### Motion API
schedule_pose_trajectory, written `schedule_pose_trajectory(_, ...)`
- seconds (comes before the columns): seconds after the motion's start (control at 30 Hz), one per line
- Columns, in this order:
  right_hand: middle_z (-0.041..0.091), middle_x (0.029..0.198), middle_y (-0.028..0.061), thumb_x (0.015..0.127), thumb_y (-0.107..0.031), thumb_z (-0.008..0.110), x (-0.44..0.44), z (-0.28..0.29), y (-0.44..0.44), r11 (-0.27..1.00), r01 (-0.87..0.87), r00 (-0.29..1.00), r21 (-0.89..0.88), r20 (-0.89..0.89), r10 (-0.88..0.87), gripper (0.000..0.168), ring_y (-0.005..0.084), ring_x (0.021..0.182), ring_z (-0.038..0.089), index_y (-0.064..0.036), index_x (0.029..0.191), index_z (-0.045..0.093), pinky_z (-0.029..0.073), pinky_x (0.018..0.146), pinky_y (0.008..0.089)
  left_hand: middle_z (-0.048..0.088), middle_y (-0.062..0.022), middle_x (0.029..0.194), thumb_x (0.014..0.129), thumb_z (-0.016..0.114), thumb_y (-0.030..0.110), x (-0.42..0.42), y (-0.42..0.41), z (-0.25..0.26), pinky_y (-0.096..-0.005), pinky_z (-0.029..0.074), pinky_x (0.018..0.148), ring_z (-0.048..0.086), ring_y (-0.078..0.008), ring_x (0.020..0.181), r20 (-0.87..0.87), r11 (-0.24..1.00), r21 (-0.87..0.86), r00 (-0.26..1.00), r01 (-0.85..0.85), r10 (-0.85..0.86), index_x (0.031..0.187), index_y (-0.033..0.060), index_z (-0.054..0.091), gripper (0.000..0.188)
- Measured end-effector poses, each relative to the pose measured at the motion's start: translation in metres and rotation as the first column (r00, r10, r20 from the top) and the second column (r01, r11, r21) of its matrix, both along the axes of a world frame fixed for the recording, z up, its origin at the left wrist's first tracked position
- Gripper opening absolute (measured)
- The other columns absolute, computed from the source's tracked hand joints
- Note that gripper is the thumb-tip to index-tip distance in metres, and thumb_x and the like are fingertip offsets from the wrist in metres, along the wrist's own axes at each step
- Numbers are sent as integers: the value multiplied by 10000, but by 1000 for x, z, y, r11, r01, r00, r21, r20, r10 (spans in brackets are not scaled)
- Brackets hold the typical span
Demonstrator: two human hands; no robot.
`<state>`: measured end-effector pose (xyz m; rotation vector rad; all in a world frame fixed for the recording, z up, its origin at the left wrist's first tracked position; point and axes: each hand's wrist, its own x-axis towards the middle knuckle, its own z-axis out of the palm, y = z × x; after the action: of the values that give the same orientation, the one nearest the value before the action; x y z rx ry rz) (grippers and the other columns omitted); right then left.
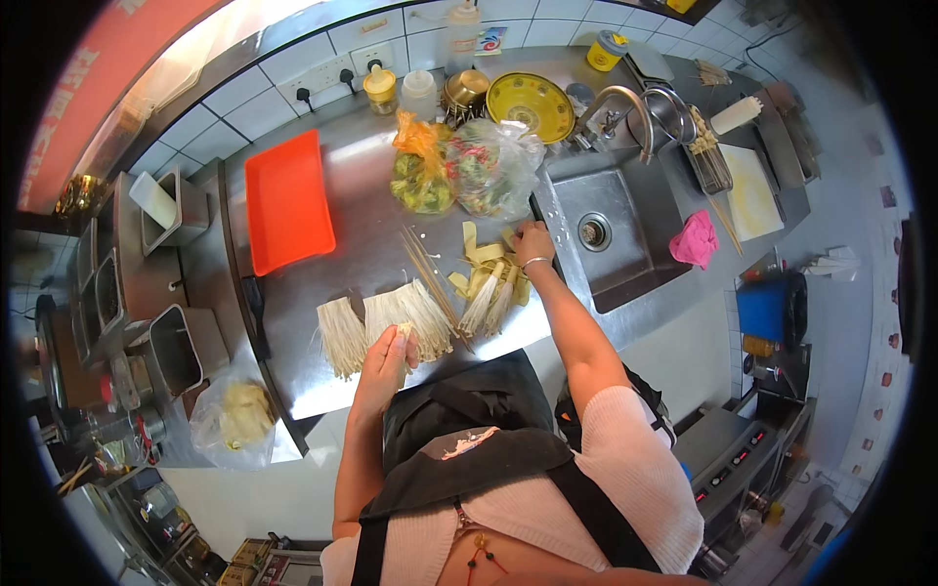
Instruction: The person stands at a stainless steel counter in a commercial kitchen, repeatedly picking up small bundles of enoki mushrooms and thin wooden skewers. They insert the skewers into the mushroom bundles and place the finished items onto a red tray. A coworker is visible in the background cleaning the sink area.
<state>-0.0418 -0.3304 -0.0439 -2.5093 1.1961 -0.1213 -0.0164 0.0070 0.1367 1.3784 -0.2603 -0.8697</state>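
Observation:
My left hand (385,359) is closed around a small pale bunch (405,331), seemingly enoki mushrooms, most of it hidden by the fingers. Just beyond it, trimmed enoki mushrooms (407,315) lie in two side-by-side groups on the steel counter. My right hand (533,242) reaches to the pile of yellowish tofu-skin strips (484,253), beside the sink edge; its fingertips are partly hidden, so its grip is unclear. Enoki bunches wrapped in the strips (492,300) rest below that hand. Several bamboo skewers (432,278) lie between the loose mushrooms and the strips.
An orange-red tray (289,201) sits at the left. Plastic bags of vegetables (487,168) stand behind the strips, before a yellow bowl (531,106). The steel sink (623,212) with its faucet is at right, a pink cloth (694,239) on its rim. Another bag (238,421) lies lower left.

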Motion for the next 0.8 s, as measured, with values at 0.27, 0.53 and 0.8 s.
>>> schedule_pose_trajectory(0.27, 655, 855, 30, 843, -71, 607, -30, 42, -29, 680, -325, 858, 657, 507, -80, 169, 111, 772, 608, -44, 1010, 595, 475, 712, 241, 443, 12, 739, 1003, 371, 234, 1, 0, 14, -220, 333, 580, 375, -67, 620, -158, 977, -78, 970, -198, 184, 955, 44, 515, 244)
schedule_pose_trajectory(0.53, 608, 971, 1, 866, -34, 591, -48, 241, 75, 326, -659, 709, 678, 705, -32, 219, 58, 816, 576, -38, 1081, 547, 465, 728, 206, 380, 20, 725, 1009, 340, 272, 1, -28, 43, -211, 293, 538, 304, -54, 578, -273, 963, -253, 962, -91, 19, 1019, 35, 500, 286)
schedule_pose_trajectory(0.8, 615, 838, 67, 860, -65, 607, -46, 288, 160, 589, -796, 475, 138, 747, 466, 171, 160, 671, 601, -5, 1018, 583, 467, 604, 242, 385, 25, 722, 1002, 365, 263, -7, -21, 61, -203, 294, 530, 328, -45, 586, -65, 968, -247, 996, 44, -61, 1088, 33, 469, 267)
